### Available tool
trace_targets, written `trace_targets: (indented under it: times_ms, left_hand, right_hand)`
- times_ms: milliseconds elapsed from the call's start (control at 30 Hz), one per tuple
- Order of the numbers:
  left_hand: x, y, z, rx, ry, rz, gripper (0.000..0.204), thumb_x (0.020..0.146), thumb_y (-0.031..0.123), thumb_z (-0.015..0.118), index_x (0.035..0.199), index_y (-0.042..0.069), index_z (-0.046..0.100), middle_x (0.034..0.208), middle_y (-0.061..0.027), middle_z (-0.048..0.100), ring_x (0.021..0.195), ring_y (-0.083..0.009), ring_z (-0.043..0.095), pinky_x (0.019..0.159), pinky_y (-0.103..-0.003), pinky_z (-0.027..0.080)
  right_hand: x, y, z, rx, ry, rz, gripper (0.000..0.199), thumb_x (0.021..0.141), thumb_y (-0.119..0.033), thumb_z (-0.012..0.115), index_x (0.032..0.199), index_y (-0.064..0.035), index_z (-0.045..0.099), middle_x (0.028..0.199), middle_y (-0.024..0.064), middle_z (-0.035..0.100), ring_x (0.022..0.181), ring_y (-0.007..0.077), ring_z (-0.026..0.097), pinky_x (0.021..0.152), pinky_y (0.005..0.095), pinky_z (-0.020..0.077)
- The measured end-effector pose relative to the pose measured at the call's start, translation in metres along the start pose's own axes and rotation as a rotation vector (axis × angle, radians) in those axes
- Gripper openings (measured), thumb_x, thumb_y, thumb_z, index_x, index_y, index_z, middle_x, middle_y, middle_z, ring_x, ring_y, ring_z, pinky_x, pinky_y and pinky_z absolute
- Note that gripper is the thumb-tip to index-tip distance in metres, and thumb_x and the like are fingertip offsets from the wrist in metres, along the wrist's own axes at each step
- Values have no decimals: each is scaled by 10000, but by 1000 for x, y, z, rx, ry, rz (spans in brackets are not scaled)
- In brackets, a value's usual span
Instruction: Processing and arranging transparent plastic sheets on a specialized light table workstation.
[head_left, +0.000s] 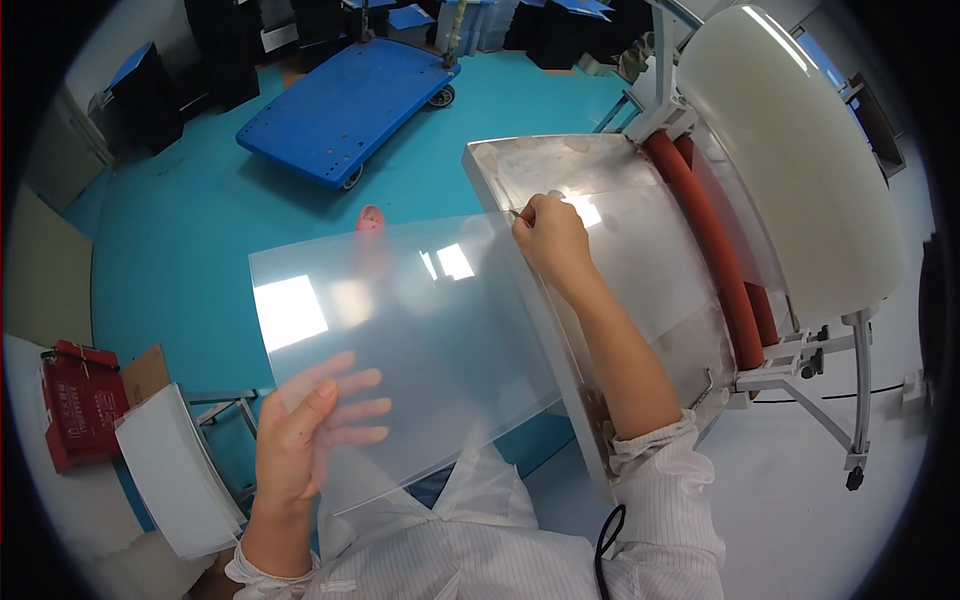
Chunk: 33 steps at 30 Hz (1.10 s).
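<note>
Right at my fingertips: the fingers of my right hand [553, 238] are curled closed at the clear sheet [430, 340], just over the metal rim; a dark tip pokes out, and I can't tell what it is. Over to my left hand [290, 445], gripping the sheet's free side, thumb on top, fingers spread beneath and showing through the plastic. That spread looks meant for support: half the sheet hangs out past the rim with nothing else under it, and a wide palm should stop it sagging. The rest lies on the metal surface [540, 155], smudged and glossy, seemingly reaching toward the red roller [712, 255] on my right, with a big cream cylinder [790, 180] looming above it. And outward we go! Turquoise floor [170, 260], a pinkish shoe [370, 217] just past the sheet's edge, a blue platform cart [340, 110] ahead, black bins [140, 110] far left, and low on my left a red case [85, 405] beside a white panel [180, 475].
</note>
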<state>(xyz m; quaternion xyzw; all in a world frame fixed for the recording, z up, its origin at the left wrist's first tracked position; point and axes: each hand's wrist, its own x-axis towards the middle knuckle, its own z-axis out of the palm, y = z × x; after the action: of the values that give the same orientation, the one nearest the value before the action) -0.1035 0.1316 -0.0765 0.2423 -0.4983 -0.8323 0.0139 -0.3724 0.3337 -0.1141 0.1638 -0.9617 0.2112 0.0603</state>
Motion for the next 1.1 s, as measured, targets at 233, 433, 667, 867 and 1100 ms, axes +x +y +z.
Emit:
trace_targets:
  times_ms: [233, 433, 667, 867, 1100]
  left_hand:
    - [-5, 15, 8, 19, -33, -8, 498, 926, 209, 553, 1281, -125, 453, 1113, -281, 612, 905, -369, 677, 697, -427, 600]
    - [-10, 22, 17, 14, -62, 19, 490, 929, 210, 541, 1280, -121, 457, 1101, -277, 618, 899, -369, 679, 694, -430, 601]
    - [-8, 13, 21, 12, -34, 42, 484, 932, 197, 537, 1268, -140, 450, 1096, -294, 613, 893, -378, 677, 668, -425, 605]
    - [-34, 1, -30, -2, 103, 87, 471, 931, 185, 540, 1275, -125, 452, 1119, -286, 606, 926, -383, 664, 681, -437, 596]
    - [-112, -47, -158, -226, 405, 247, 490, 949, 210, 525, 1359, -33, 410, 1238, -231, 568, 1080, -363, 601, 876, -453, 531]
  right_hand:
    - [5, -2, -7, -119, -60, -55, 90, 719, -70, 640, 718, 20, 638, 715, 189, 644, 674, 330, 634, 640, 396, 505]
    - [-84, 14, -41, -127, -72, -105, 72, 734, -60, 621, 705, 3, 600, 672, 202, 608, 645, 385, 599, 602, 428, 472]
    - [-202, 31, -108, -150, -255, 62, 86, 758, -55, 643, 734, 9, 591, 631, 188, 580, 593, 322, 598, 573, 393, 461]
    - [-165, 26, -102, 459, -162, 198, 105, 845, -56, 635, 780, -13, 566, 621, -19, 501, 569, 56, 455, 519, 223, 367]
    - [-161, 71, -23, 742, 106, 124, 75, 927, -102, 597, 872, -64, 565, 676, -49, 471, 567, 35, 409, 484, 197, 325]
